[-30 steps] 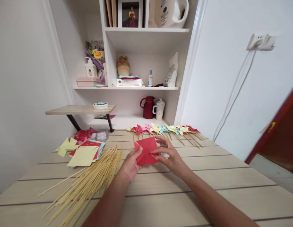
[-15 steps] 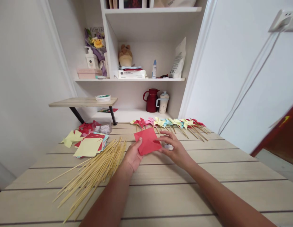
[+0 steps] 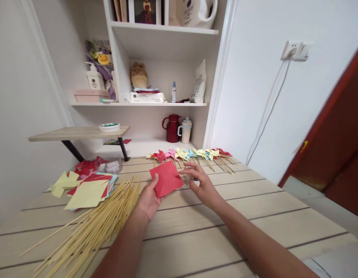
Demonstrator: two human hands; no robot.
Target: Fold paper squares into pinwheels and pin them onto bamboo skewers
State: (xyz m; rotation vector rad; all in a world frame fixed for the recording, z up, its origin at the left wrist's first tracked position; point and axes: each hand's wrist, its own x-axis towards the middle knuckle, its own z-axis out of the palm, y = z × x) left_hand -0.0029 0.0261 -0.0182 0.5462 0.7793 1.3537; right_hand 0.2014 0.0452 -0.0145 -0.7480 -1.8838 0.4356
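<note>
Red paper (image 3: 166,180) is pinched by the left hand (image 3: 149,200); right hand (image 3: 204,188) curves, loosely spread, beside it.

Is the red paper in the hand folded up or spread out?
Spread out: the red paper shows its broad, squarish face in the left hand.

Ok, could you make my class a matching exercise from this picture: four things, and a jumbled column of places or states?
Things:
1. Left hand
2. Loose sticks
3. Pinwheels
4. Jug

Places or states:
A. in a row towards the back of the table
B. beside the cup
C. holding a red sheet
D. beside the paper pile

Pairs: 1-C, 2-D, 3-A, 4-B
</note>
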